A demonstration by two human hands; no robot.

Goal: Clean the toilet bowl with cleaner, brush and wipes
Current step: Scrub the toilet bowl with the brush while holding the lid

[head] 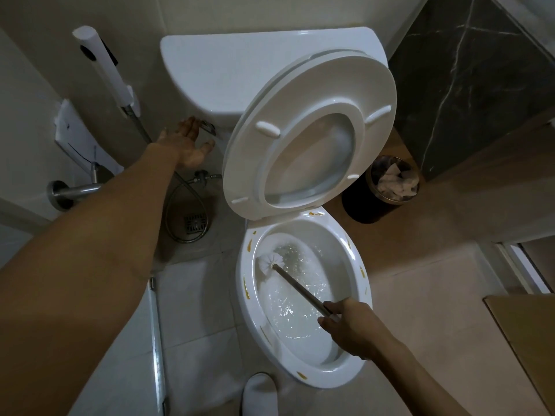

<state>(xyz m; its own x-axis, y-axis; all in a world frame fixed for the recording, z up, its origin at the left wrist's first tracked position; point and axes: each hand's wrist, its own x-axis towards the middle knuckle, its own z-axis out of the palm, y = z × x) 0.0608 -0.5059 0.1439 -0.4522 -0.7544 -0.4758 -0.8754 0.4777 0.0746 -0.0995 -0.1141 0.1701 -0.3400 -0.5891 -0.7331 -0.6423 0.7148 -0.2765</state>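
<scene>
Pale floor tiles (192, 319) surround a white toilet bowl (354, 370) with seat (303, 136) and lid raised against the tank (240, 70). Right hand (348, 327) grips the brush (295, 285) handle, its white head against the bowl's left inner wall above swirling water. Left hand (187, 144), fingers spread and holding nothing, reaches by the tank's flush lever (207, 127). Beside the toilet stands a dark bin (366, 205).
</scene>
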